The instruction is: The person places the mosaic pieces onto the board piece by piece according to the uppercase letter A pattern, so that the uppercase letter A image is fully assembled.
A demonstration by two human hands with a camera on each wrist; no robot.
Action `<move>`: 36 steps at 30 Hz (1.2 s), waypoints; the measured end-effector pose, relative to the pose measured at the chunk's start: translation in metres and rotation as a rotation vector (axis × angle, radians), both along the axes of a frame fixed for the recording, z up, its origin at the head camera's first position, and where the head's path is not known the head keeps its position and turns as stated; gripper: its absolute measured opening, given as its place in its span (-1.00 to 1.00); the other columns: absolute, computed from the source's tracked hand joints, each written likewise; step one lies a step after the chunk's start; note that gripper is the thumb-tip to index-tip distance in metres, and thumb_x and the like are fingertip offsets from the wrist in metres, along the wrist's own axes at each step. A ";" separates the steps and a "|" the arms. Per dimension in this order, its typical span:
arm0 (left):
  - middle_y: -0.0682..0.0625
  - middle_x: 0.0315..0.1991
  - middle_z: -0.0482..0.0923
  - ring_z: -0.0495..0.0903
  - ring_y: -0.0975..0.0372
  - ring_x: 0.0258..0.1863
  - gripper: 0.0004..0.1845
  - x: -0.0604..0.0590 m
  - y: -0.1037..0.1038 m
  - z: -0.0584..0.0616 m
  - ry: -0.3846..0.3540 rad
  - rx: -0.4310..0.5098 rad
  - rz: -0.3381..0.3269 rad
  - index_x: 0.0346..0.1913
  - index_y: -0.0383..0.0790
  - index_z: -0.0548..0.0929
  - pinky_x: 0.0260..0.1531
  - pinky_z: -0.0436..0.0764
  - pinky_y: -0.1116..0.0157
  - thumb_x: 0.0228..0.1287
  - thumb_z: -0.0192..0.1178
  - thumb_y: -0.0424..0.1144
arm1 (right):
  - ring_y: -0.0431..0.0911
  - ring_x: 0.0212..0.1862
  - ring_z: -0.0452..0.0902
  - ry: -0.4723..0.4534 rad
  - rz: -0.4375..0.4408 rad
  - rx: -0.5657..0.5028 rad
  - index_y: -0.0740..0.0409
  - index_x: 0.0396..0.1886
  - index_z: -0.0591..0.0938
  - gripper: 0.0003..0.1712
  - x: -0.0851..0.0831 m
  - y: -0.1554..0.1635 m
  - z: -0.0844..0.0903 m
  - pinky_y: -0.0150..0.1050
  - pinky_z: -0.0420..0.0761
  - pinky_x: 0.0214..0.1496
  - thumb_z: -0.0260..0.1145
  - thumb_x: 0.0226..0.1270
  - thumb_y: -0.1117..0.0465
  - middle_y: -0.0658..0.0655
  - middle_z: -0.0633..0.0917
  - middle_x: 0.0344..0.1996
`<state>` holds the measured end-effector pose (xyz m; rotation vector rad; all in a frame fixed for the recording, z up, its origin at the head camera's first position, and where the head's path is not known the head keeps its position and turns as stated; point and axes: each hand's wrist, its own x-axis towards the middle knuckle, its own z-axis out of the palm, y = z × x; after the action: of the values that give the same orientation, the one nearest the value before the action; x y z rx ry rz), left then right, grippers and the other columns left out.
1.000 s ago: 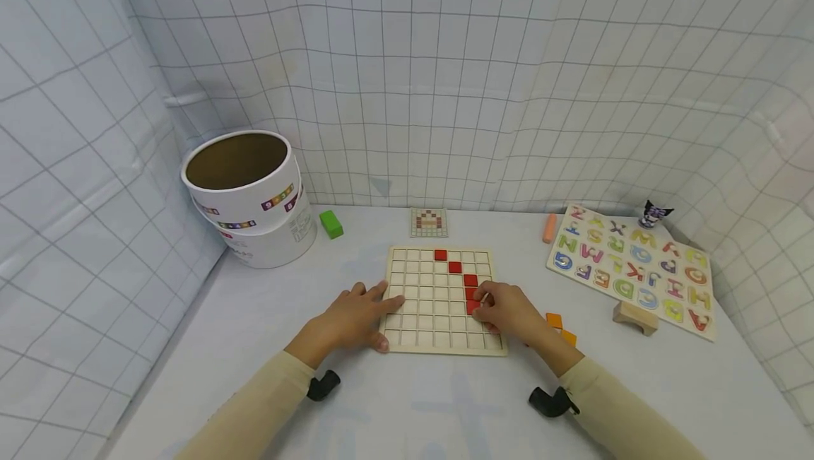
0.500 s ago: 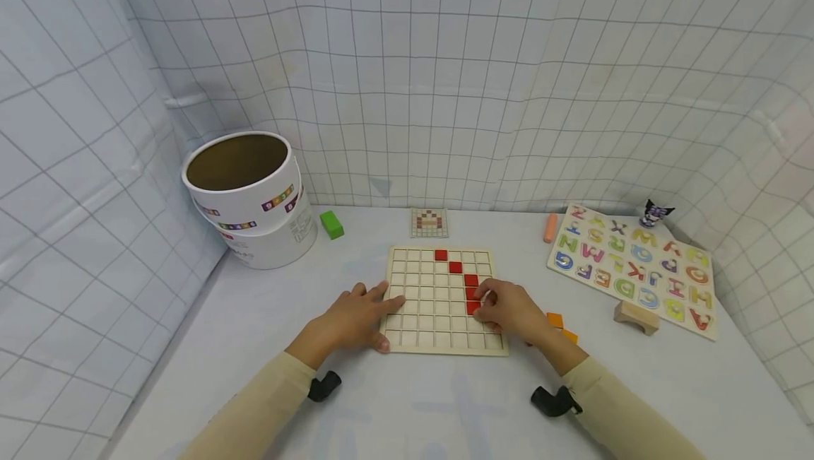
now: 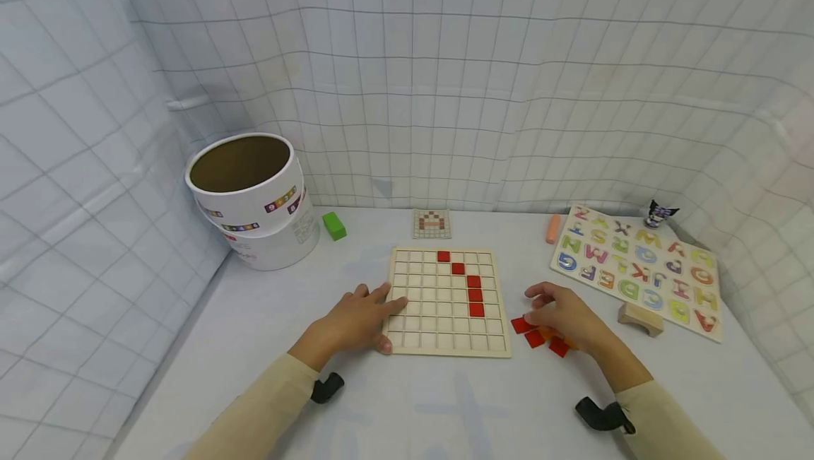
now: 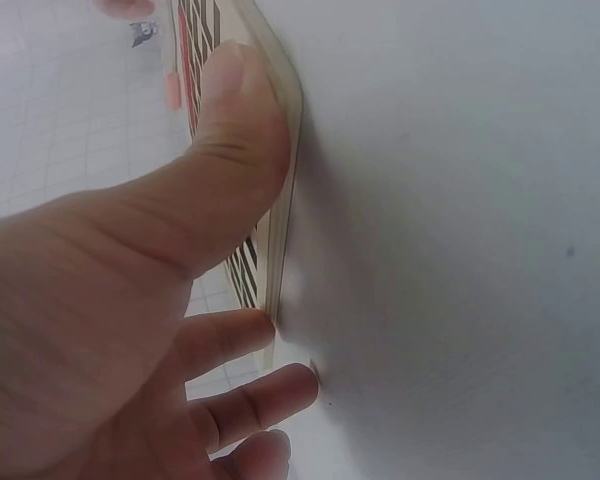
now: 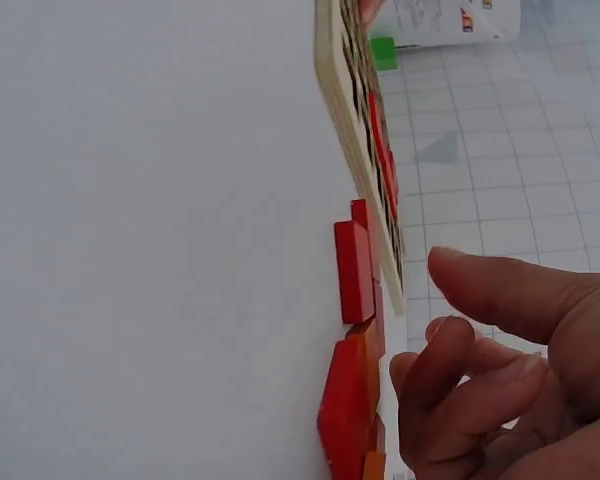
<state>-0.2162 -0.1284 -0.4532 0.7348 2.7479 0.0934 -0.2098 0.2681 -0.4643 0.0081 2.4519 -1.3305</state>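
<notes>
A wooden grid board [image 3: 413,326] lies on the table, with several red square tiles [image 3: 475,295] set in its cells in a line that slants down to the right. My left hand [image 3: 356,319] rests on its left edge; in the left wrist view the thumb [image 4: 245,130] lies over the rim, fingers spread. Right of the board, my right hand [image 3: 564,313] hovers over a small pile of loose red tiles [image 3: 534,338] and orange tiles [image 5: 370,360]. Its thumb and fingers are apart and hold nothing. Part of the pile is hidden under that hand.
A pattern card [image 3: 432,223] lies behind the board. At the left stand a white bucket [image 3: 273,234] and a green block [image 3: 333,226]. Rightward are an orange stick [image 3: 553,229], an alphabet board [image 3: 626,269], a wooden arch block [image 3: 640,319] and a small figurine [image 3: 658,214].
My right hand has left the red tiles on the board and moved right to the loose pile, uncovering the lowest red tile in the line. The left hand has stayed in place.
</notes>
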 end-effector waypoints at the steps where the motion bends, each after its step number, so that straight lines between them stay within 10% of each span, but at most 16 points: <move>1: -0.18 0.59 0.15 0.34 -0.11 0.29 -0.05 0.000 0.001 0.000 -0.001 0.000 0.000 0.55 0.17 0.34 0.22 0.39 -0.08 0.05 0.42 0.20 | 0.01 -0.19 0.45 0.024 0.011 0.038 0.18 0.23 0.52 -0.49 0.001 0.001 -0.002 -0.23 0.50 -0.30 0.42 0.34 0.19 0.21 0.52 -0.01; 9: -0.18 0.58 0.17 0.35 -0.10 0.27 -0.05 0.000 0.002 -0.001 0.002 0.009 0.010 0.53 0.17 0.37 0.22 0.40 -0.09 0.02 0.47 0.18 | -0.07 -0.46 0.47 0.080 0.079 0.134 0.22 -0.02 0.62 -0.73 0.000 0.000 -0.008 -0.22 0.48 -0.43 0.40 0.33 0.28 0.12 0.55 -0.38; 26: -0.20 0.58 0.16 0.34 -0.13 0.30 -0.05 0.000 0.002 0.001 0.002 0.007 0.000 0.54 0.16 0.35 0.24 0.39 -0.12 0.03 0.44 0.19 | -0.04 -0.35 0.47 0.055 0.128 0.219 0.15 -0.22 0.56 -0.77 -0.003 0.002 -0.003 -0.20 0.50 -0.39 0.46 0.32 0.19 0.09 0.54 -0.38; 36: -0.19 0.58 0.17 0.35 -0.11 0.28 -0.06 0.002 0.003 0.005 -0.010 0.006 0.007 0.54 0.15 0.35 0.24 0.38 -0.10 0.04 0.45 0.17 | -0.08 -0.59 0.25 0.098 0.054 -0.139 0.26 0.17 0.50 -0.54 -0.023 0.031 -0.001 -0.28 0.32 -0.56 0.29 0.51 0.02 0.13 0.43 -0.48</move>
<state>-0.2143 -0.1254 -0.4480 0.7241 2.7422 0.1059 -0.2325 0.2996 -0.4649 -0.1603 2.4146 -1.5071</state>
